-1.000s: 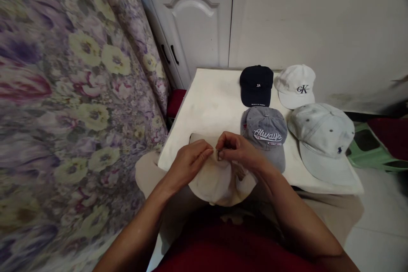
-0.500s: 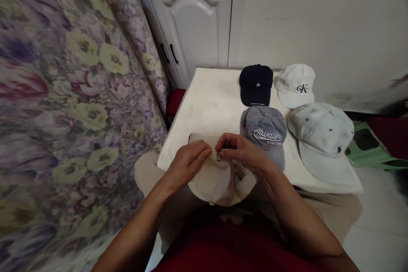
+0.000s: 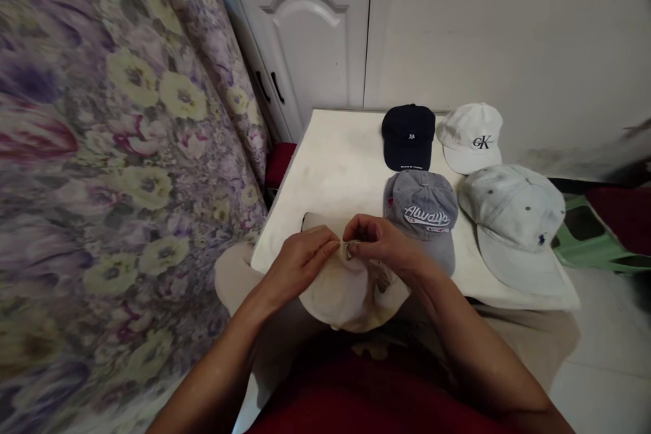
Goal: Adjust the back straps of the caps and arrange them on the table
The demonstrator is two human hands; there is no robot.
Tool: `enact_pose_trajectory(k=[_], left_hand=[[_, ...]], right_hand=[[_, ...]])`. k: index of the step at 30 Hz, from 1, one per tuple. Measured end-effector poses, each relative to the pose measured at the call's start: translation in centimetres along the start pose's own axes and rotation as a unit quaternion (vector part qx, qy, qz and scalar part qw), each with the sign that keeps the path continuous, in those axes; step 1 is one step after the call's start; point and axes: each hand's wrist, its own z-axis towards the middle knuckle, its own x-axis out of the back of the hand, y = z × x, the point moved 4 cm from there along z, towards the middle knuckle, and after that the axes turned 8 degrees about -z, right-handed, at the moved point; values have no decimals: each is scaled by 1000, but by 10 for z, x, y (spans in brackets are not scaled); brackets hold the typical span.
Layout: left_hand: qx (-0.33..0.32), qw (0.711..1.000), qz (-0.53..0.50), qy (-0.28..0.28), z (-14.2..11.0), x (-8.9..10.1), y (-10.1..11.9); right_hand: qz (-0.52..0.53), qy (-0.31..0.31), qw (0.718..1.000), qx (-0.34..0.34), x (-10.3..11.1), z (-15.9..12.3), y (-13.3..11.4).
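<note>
A beige cap (image 3: 338, 298) rests at the table's near edge, over my lap, with its crown toward me. My left hand (image 3: 304, 256) is closed, thumb and fingers pinching the cap's fabric or strap near its top. Close beside it, my right hand (image 3: 382, 242) pinches a small metal buckle (image 3: 348, 251) at the cap's strap. The fingertips of both hands almost meet. Parts of the strap are hidden under the fingers. Just right of the right hand lies a grey cap (image 3: 426, 198) with white "Always" lettering.
On the white table (image 3: 325, 163) are a navy cap (image 3: 408, 135), a white cap (image 3: 470, 135) and a pale washed cap (image 3: 513, 217). A floral curtain (image 3: 142, 149) hangs at left. White cabinet doors (image 3: 310, 47) stand behind, and a green stool (image 3: 582, 230) is at right.
The fingers of my right hand have shifted slightly at the buckle, which sits at a slightly different angle. The cap and the other caps stay in place.
</note>
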Motion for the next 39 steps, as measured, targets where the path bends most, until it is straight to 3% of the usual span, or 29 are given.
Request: enact_pose_trajectory(k=[3, 12, 18, 20, 23, 27, 33, 39], left_hand=[[-3, 1000, 7, 1, 0, 0, 0], [-6, 1000, 17, 9, 1, 0, 1], [18, 999, 43, -9, 1, -1, -2], [33, 998, 43, -21, 1, -2, -5], [56, 997, 35, -51, 2, -3, -7], [59, 998, -11, -37, 1, 1, -4], [72, 989, -109, -61, -7, 3, -8], [74, 989, -123, -34, -10, 1, -7]], right_hand=[[-31, 9, 999, 10, -1, 0, 0], [22, -30, 999, -8, -2, -1, 6], [-136, 41, 990, 21, -3, -4, 3], [-140, 45, 989, 19, -3, -5, 2], [-71, 7, 997, 6, -3, -8, 1], [0, -52, 998, -16, -3, -12, -1], [-70, -50, 996, 6, -4, -15, -17], [-61, -57, 997, 6, -5, -16, -17]])
